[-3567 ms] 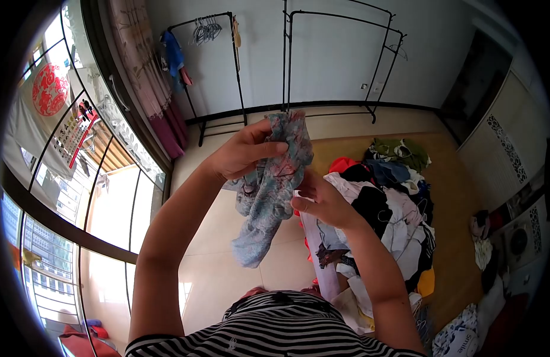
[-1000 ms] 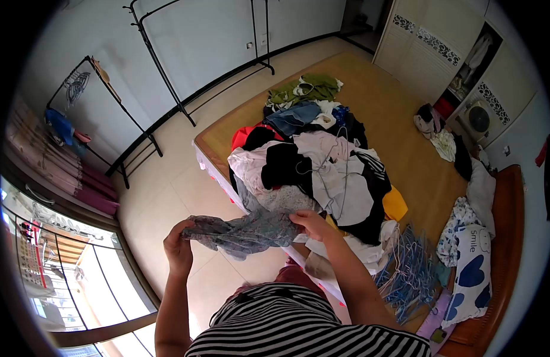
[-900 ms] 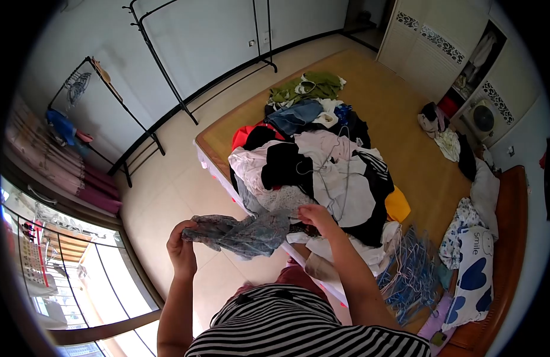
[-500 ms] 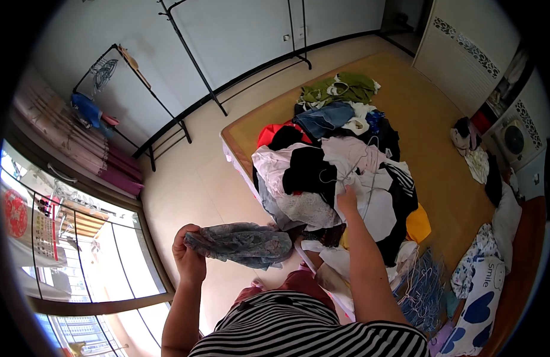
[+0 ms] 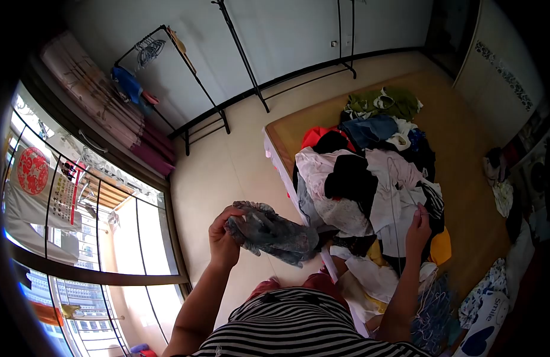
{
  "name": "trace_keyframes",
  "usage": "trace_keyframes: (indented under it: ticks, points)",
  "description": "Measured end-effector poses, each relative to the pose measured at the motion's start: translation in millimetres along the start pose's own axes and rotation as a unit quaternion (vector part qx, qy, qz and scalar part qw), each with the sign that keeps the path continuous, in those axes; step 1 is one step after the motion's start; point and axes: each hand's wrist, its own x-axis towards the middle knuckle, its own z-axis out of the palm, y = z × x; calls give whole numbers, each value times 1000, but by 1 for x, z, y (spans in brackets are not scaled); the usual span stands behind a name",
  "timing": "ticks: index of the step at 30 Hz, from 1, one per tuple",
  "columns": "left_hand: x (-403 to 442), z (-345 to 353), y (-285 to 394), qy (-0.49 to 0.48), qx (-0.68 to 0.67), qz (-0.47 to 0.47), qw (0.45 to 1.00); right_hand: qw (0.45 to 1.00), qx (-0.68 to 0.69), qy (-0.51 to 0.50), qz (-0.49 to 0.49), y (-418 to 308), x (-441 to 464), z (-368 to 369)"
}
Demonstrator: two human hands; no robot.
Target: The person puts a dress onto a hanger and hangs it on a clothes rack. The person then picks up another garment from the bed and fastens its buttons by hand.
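My left hand [image 5: 226, 233] is closed on one end of a thin grey-blue patterned garment [image 5: 275, 237], which droops to the right above the floor beside the bed. Over the clothes pile, my right hand [image 5: 419, 227] pinches a thin wire clothes hanger [image 5: 391, 184]; its outline is faint against the white cloth beneath. Under the hanger lie a white garment [image 5: 389, 208] and pale pink clothing. A black garment [image 5: 351, 177] and a lacy grey-white one [image 5: 346, 217] are heaped between my hands.
The pile lies on a brown bed mat [image 5: 465, 178]. A bundle of blue wire hangers [image 5: 432, 315] sits near my right forearm. Black clothes racks [image 5: 245, 56] stand along the wall. A barred window [image 5: 96, 214] is on the left, and a "Smile" pillow [image 5: 486, 324] lies lower right.
My right hand has moved right across the pile with the hanger. My left hand has raised the patterned garment slightly, and its cloth is bunched differently. The view has shifted left.
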Motion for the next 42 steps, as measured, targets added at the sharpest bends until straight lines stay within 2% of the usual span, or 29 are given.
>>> trace_keyframes:
  ticks: [1,2,4,5,7,8,10,13,16,19,20,21,22,24,26,28,31,33,34,35,36,38,42]
  points:
    - [1,-2,0,-7,5,2,1000,996,42,4,-74,-7,-5,-12]
    - [3,-5,0,-9,2,3,1000,996,41,7,-75,-16,-12,-24]
    - [9,-14,0,-76,68,52,993,980,131,-135,-59,-52,-33,-49]
    - [10,-16,2,-80,64,51,993,981,128,-131,-58,-72,-44,-60]
    - [10,-20,6,-99,119,51,987,942,214,-251,-55,-112,-67,-73]
    - [10,-22,6,-102,115,49,987,944,211,-248,-54,-128,-75,-74]
    - [10,-28,6,-124,125,43,983,916,222,-313,-116,-155,-91,-69]
    - [5,-24,10,-146,151,54,976,897,200,-364,-153,-182,-114,-44]
    - [-7,-18,15,-204,201,69,956,892,121,-424,-97,-203,-138,-8]
    - [-25,-11,29,-283,337,100,892,895,164,-391,-137,-198,-160,43]
    - [-33,-6,32,-307,354,139,872,893,163,-395,-141,-201,-166,51]
    - [-39,-3,33,-331,371,177,849,903,201,-350,-150,-205,-171,58]
    - [-44,-6,32,-325,373,177,851,909,239,-303,-158,-207,-174,63]
    - [-53,-11,31,-373,450,208,785,902,249,-303,-178,-203,-174,66]
    - [-51,-18,32,-371,458,230,775,898,257,-266,-237,-201,-171,63]
    - [-46,-24,39,-364,478,260,756,907,236,-266,-227,-204,-171,52]
    - [-31,-30,59,-251,487,297,782,912,216,-275,-217,-211,-174,45]
    - [-16,-29,73,-223,508,345,757,909,216,-282,-218,-216,-177,41]
    - [-11,-23,79,-208,510,338,763,901,221,-288,-236,-219,-178,40]
    - [-5,-25,78,-207,511,338,763,893,226,-293,-254,-221,-180,39]
    - [3,-30,74,-249,513,335,750,893,227,-294,-256,-223,-179,40]
    - [11,-40,67,-310,519,320,730,872,263,-228,-345,-228,-176,43]
    - [14,-44,64,-306,521,377,702,878,245,-266,-314,-227,-169,33]
